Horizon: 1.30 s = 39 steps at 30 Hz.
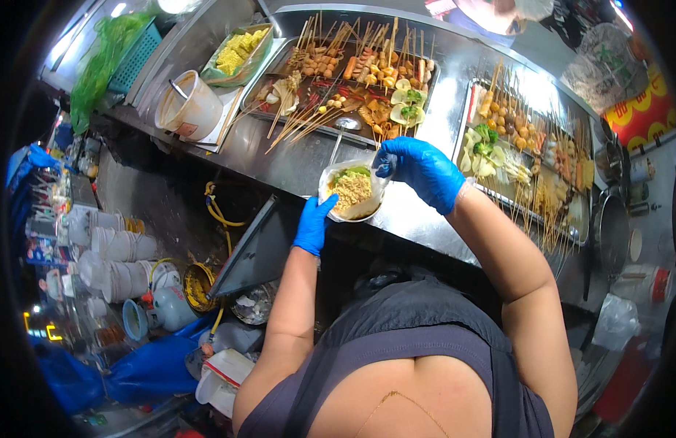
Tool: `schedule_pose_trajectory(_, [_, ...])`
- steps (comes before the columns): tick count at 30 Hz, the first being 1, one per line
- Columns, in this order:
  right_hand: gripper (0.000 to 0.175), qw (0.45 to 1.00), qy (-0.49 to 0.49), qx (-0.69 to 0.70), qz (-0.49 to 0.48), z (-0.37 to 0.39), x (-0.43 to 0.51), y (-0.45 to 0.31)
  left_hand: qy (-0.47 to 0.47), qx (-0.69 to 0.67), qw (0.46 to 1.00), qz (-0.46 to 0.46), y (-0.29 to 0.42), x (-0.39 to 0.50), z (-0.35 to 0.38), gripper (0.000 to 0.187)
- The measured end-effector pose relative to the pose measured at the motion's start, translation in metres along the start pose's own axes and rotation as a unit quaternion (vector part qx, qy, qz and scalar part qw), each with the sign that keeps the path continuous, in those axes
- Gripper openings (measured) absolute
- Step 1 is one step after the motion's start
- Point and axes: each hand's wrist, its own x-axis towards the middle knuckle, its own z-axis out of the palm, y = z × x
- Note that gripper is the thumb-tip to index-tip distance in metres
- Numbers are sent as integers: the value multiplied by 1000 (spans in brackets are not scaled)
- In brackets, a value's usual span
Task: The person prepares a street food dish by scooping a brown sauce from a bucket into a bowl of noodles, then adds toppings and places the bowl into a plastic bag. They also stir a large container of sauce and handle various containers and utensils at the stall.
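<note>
My left hand [315, 220], in a blue glove, grips the near left side of a bowl [365, 218] lined with a clear plastic bag. Noodles [351, 191] and green leaves [360, 171] fill the bag. At the bowl's far right rim, my right hand [423, 169], also gloved in blue, pinches the edge of the plastic bag [379, 189]. Just behind the bowl a metal ladle [347, 125] rests at the front of a tray of skewers [338, 93] in dark red broth, its handle running down towards the bowl.
A second skewer tray [458, 150] is on the right of the steel counter [420, 219]. To the left stand a white bucket [191, 107] with a utensil in it and a bag-lined container of yellow noodle blocks [242, 52]. A gas cylinder [172, 306] and stacked tubs [124, 243] sit below left.
</note>
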Motion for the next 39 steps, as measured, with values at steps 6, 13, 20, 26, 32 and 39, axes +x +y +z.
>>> schedule_pose_trajectory(6, [23, 996, -61, -39, 45, 0, -8, 17, 57, 113, 989, 71, 55, -8, -20, 24])
schedule_pose_trajectory(13, [24, 997, -57, -42, -11, 17, -5, 11, -12, 220, 966, 139, 117, -28, 6, 22])
schedule_pose_trajectory(20, [25, 997, -61, -20, -33, 21, -4, 12, 118, 338, 917, 175, 121, -18, 0, 43])
schedule_pose_trajectory(26, [27, 994, -57, -88, -20, 29, -9, 22, 113, 665, 720, 163, 116, -24, 33, 47])
schedule_pose_trajectory(32, [20, 997, -57, -35, -40, 39, 1, 25, -65, 192, 964, 173, 120, -22, 23, 13])
schedule_pose_trajectory(39, [50, 997, -37, -39, -52, 35, 24, 40, -145, 38, 985, 87, 130, -17, 38, 24])
